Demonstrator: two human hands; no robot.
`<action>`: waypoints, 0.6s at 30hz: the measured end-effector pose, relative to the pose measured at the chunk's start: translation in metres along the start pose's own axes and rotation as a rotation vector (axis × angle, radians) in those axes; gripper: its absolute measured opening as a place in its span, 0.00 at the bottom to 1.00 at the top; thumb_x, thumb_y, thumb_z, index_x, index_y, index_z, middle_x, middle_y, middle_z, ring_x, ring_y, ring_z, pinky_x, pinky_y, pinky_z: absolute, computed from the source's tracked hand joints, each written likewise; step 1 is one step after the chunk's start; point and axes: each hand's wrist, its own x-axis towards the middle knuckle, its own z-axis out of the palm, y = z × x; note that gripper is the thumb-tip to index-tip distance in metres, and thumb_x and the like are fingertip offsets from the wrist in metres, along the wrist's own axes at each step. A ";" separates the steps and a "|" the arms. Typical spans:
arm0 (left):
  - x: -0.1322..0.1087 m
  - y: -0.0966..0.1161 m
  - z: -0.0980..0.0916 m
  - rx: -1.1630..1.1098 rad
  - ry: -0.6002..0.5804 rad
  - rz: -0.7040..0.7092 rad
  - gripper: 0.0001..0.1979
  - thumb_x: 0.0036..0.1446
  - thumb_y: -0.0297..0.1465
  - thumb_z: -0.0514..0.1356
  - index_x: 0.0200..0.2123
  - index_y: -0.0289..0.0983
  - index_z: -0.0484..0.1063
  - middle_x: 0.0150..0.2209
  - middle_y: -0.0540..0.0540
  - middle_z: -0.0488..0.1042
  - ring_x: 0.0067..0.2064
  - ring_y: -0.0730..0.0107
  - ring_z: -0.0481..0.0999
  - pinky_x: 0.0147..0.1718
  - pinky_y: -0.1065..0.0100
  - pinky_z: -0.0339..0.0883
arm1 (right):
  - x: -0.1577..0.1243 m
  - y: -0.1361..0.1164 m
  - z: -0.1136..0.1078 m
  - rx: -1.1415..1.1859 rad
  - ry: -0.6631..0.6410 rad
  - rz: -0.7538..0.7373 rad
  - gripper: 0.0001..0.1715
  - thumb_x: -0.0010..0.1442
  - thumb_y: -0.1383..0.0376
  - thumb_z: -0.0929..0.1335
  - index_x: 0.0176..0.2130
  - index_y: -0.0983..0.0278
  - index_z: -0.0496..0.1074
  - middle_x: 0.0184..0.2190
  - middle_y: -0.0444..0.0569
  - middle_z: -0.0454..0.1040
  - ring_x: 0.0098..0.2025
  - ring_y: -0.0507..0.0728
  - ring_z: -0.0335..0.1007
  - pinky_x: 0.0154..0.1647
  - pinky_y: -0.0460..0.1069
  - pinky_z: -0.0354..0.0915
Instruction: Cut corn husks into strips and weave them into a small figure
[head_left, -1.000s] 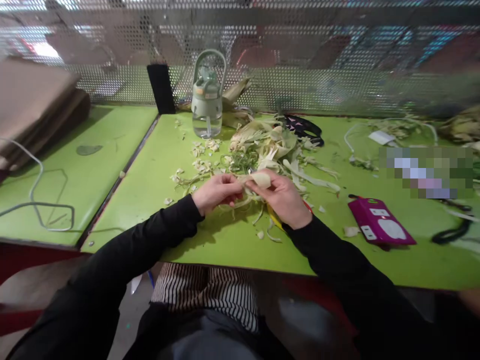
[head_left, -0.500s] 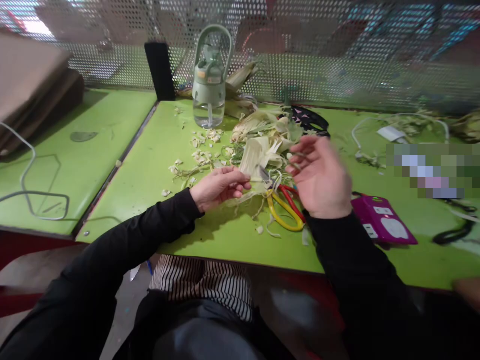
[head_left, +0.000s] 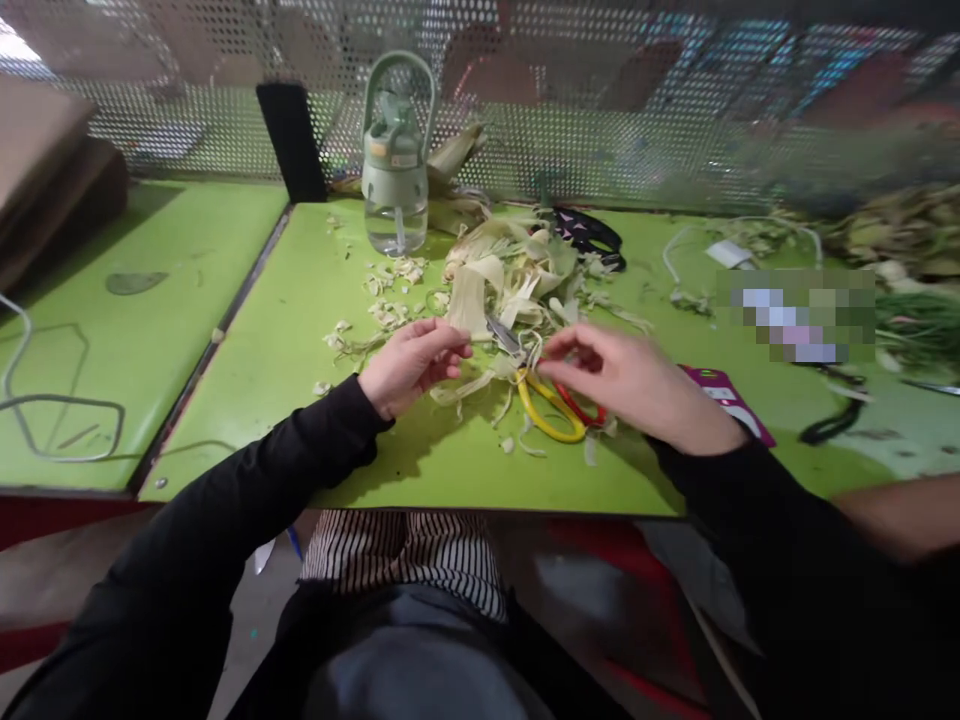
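Observation:
My left hand [head_left: 411, 366] is closed in a pinch at the lower end of a pale corn husk [head_left: 472, 295], which stands up from its fingertips. Over the handles of a pair of scissors [head_left: 551, 408], my right hand [head_left: 619, 375] has its fingers curled together; whatever they pinch is hidden or too small to make out. One scissor handle is yellow, the other red, and the blades point away to the left. Behind both hands lies a heap of shredded corn husks [head_left: 525, 270], with thin strips around the scissors.
A green water bottle [head_left: 396, 190] stands behind the husks, near a black upright block [head_left: 292, 145] and a perforated screen [head_left: 600, 110]. To the right are a purple power strip [head_left: 724, 395], a black strap [head_left: 831, 422] and another person's arm [head_left: 900, 510]. Brown cardboard [head_left: 52, 190] is at left.
My right hand has come down and left from its raised, loosely open pose, and its fingers have drawn together near the scissors. My left hand keeps its pinch on the husk. The view has shifted right.

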 end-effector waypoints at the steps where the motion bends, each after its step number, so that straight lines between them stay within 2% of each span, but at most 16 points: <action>1: -0.001 0.001 0.000 0.007 -0.009 0.002 0.09 0.61 0.17 0.57 0.28 0.31 0.67 0.22 0.52 0.73 0.19 0.87 0.68 0.20 0.83 0.63 | -0.008 0.006 -0.003 -0.128 -0.056 0.008 0.16 0.56 0.50 0.71 0.34 0.60 0.72 0.27 0.47 0.75 0.28 0.58 0.70 0.29 0.53 0.64; 3: -0.003 0.003 0.002 0.023 -0.043 0.014 0.10 0.61 0.18 0.58 0.27 0.31 0.67 0.22 0.52 0.73 0.19 0.87 0.67 0.20 0.82 0.62 | -0.022 0.014 -0.003 -0.263 -0.091 -0.006 0.14 0.55 0.52 0.70 0.32 0.60 0.68 0.28 0.49 0.74 0.28 0.59 0.71 0.28 0.53 0.64; 4: -0.004 0.003 0.002 0.031 -0.057 0.026 0.10 0.61 0.18 0.58 0.27 0.31 0.66 0.22 0.52 0.73 0.19 0.87 0.67 0.20 0.82 0.62 | -0.027 0.015 0.000 -0.297 -0.083 0.004 0.13 0.55 0.54 0.69 0.35 0.60 0.68 0.30 0.51 0.75 0.30 0.61 0.72 0.30 0.54 0.65; 7: -0.004 0.002 0.003 0.071 -0.045 0.051 0.11 0.60 0.17 0.58 0.26 0.32 0.65 0.22 0.52 0.73 0.18 0.86 0.67 0.20 0.82 0.62 | -0.030 0.011 0.008 -0.347 -0.148 0.120 0.12 0.55 0.62 0.66 0.41 0.62 0.66 0.33 0.52 0.76 0.32 0.61 0.74 0.31 0.53 0.65; 9: -0.003 0.003 0.002 0.102 -0.013 0.053 0.12 0.61 0.17 0.57 0.26 0.32 0.65 0.21 0.51 0.72 0.18 0.86 0.67 0.20 0.81 0.62 | -0.023 0.006 0.006 -0.426 -0.222 0.204 0.11 0.54 0.63 0.65 0.39 0.62 0.66 0.31 0.52 0.75 0.30 0.60 0.72 0.29 0.51 0.62; 14: 0.002 0.009 -0.003 0.112 0.014 0.069 0.12 0.62 0.17 0.57 0.26 0.32 0.65 0.21 0.52 0.72 0.18 0.86 0.67 0.21 0.81 0.63 | -0.009 0.013 -0.018 -0.503 -0.278 0.260 0.08 0.49 0.61 0.67 0.31 0.61 0.66 0.29 0.51 0.73 0.29 0.59 0.68 0.29 0.51 0.57; 18: 0.004 0.013 -0.008 0.119 -0.003 0.051 0.11 0.61 0.17 0.58 0.26 0.31 0.66 0.21 0.51 0.73 0.18 0.86 0.67 0.21 0.81 0.64 | -0.012 0.023 -0.039 -0.312 -0.364 0.367 0.13 0.50 0.58 0.67 0.36 0.62 0.68 0.32 0.52 0.76 0.32 0.59 0.70 0.32 0.51 0.62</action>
